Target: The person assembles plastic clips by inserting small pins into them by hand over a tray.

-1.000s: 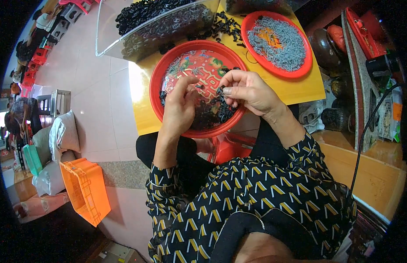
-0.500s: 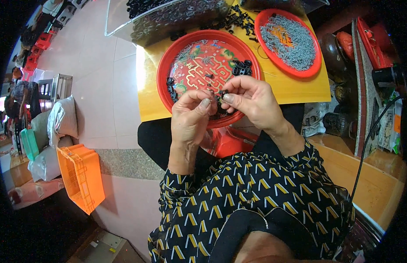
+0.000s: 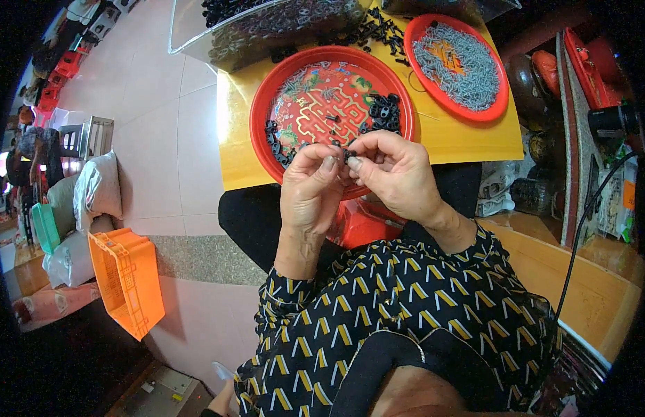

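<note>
Over the near rim of a red round tray (image 3: pixel 259 83) my two hands meet, fingertips almost touching. My right hand (image 3: pixel 399 172) pinches a small black plastic part (image 3: pixel 349 155) between thumb and forefinger. Thumb and fingers of my left hand (image 3: pixel 310 186) are pressed together right beside it; whatever they hold is mostly hidden. Inside the tray lie loose grey screws (image 3: pixel 329 93), a heap of black plastic parts (image 3: pixel 385 110) on the right and more black pieces (image 3: pixel 272 135) along the left.
A smaller red tray (image 3: pixel 504 90) full of grey screws stands at the right of the yellow tabletop (image 3: pixel 468 142). Behind is a clear bin (image 3: pixel 228 59) of black parts. An orange crate (image 3: pixel 131 281) sits on the floor at left. Another person's limb (image 3: pixel 225 399) shows at bottom left.
My hands have come closer together, the left shifting slightly right, and the black part now sits between their fingertips. A person's limb has appeared at bottom left.
</note>
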### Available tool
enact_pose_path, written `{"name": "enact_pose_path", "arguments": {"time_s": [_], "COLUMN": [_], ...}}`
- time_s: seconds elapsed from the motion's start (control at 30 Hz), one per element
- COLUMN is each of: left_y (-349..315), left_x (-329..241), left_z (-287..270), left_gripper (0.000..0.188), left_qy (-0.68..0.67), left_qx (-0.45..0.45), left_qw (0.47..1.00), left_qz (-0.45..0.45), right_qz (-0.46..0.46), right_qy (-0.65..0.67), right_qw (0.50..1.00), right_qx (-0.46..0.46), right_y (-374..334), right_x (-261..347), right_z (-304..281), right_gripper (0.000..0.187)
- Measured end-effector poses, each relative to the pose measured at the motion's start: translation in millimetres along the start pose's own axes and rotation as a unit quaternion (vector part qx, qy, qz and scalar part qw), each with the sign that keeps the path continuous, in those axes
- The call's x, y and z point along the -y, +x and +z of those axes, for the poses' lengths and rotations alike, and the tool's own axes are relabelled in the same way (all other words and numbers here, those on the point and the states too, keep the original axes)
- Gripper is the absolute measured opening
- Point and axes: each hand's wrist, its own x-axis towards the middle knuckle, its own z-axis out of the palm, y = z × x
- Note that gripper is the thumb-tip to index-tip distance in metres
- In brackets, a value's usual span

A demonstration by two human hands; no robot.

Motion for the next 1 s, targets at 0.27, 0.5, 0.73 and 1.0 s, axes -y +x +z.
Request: {"name": "enact_pose_path", "arguments": {"time_s": [0.27, 0.5, 0.73, 1.0], "left_y": [1, 1, 1, 14], "left_x": [3, 2, 2, 5], "left_z": [3, 7, 7, 0], "left_gripper": [0.010, 0.009, 0.006, 0.017], "left_qy": [0.008, 0.077, 0.129, 0.154], "left_qx": [-0.002, -0.016, -0.027, -0.046], "left_qw": [1.000, 0.996, 0.991, 0.987], "left_qz": [0.011, 0.042, 0.030, -0.008], "right_qz": [-0.012, 0.015, -0.046, -0.024], "right_qy": [-0.033, -0.051, -0.149, -0.097], "right_qw": [0.999, 0.999, 0.988, 0.995], "right_qx": [0.007, 0.007, -0.004, 0.008], "right_y": [0, -1, -2, 10], "right_x": [-4, -2, -2, -15], "right_z": [-1, -2, -6, -22], "right_gripper": [0.011, 0.011, 0.008, 0.010]}}
